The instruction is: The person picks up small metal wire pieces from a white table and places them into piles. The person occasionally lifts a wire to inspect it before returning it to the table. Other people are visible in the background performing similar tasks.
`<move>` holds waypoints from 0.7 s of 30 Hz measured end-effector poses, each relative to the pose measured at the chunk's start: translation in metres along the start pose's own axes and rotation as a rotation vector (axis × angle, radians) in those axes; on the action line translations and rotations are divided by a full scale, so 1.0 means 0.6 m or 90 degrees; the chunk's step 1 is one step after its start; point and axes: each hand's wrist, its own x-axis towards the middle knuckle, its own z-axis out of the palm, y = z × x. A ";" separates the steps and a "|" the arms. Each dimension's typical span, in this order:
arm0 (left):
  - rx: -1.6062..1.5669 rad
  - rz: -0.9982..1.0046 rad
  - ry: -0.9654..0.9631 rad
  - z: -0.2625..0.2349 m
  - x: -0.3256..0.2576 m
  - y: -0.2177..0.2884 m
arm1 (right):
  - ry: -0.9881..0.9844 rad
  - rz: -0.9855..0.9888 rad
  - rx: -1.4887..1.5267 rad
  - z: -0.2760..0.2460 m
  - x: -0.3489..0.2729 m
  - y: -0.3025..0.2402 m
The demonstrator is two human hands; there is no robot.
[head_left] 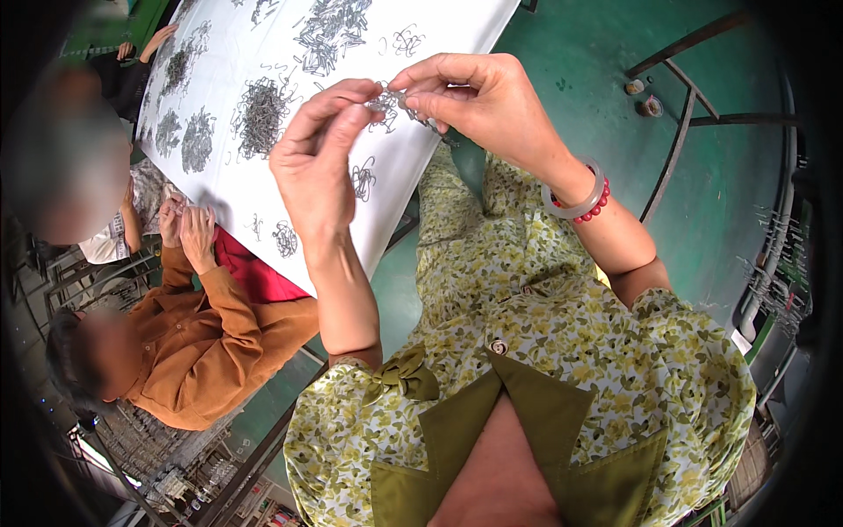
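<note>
Pieces (378, 106) in hands (500, 101) too small to tell, perhaps metal; co-workers' heads (88, 351) blurred; table (461, 31) cut off at top

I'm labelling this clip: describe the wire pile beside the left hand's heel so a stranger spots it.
Over the white table, find the left hand. Between its heel and the table's right edge lies a pile of bent wires, sparser than the dense heap left of that hand.

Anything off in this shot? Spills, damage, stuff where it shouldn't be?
Two small containers on the green floor, beside the metal frame: odd spot, easily kicked. Can't tell if anything's spilled. Metal hooks lie in loose piles on the table; no obvious damage.
</note>
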 end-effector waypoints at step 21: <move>0.096 0.054 0.049 0.046 -0.020 -0.061 | 0.070 -0.130 -0.090 0.004 -0.018 0.024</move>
